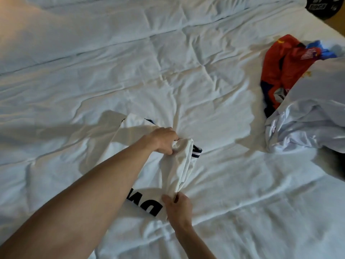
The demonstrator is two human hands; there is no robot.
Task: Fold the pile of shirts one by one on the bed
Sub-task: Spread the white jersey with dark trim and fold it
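I see a white shirt with black block lettering and dark striped trim [147, 171] lying on the wide bed covered in a rumpled white duvet [130, 71], near the lower middle of my view. Its right-hand side is gathered into a long bunched fold lifted slightly off the rest of the fabric.

My left hand [165, 140] reaches across from the lower left, and its grip is closed on the far end of that fold, fingers curled round the cloth just beside the dark striped cuff. My right hand [178, 207] comes up from the bottom edge; its grip pinches the near end of the same fold, thumb and fingers closed on the fabric right beside the black letters. Between the two hands the gathered cloth runs in a loose ridge.

Well apart, at the right edge of the bed, lies the pile of remaining shirts: a crumpled red garment with dark blue parts [280, 71], a bit of blue cloth [321, 48] behind it, and a loose white garment [308, 118] heaped in front. A dark object with white lettering [321, 5] sits at the top right corner.
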